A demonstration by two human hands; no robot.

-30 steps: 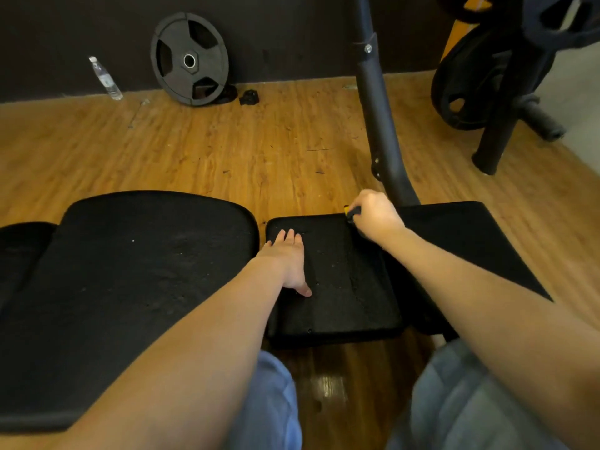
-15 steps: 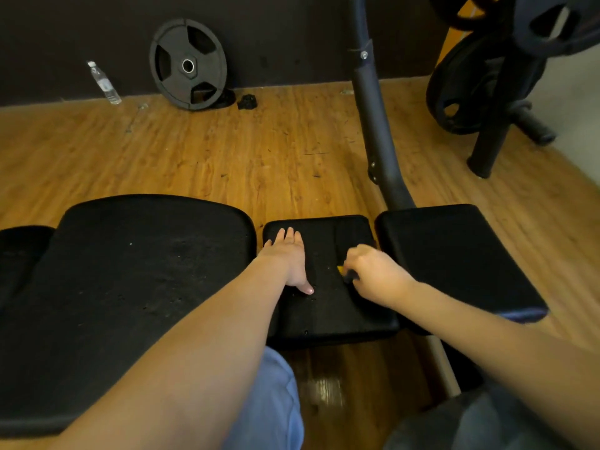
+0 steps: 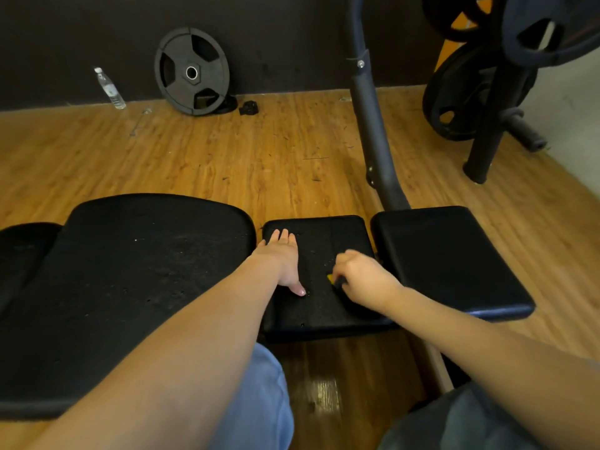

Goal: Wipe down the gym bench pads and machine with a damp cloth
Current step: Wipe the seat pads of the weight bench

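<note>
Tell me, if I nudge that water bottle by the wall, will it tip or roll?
The bottle looks tall, slim and already tilted toward the wall, so it would probably topple easily. Once down, its round body would likely roll on the smooth floor.

Soft indoor light, wide-angle edge distortion

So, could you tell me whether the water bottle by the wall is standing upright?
Tilted: the water bottle leans, base on the floor, against the dark wall.
</note>
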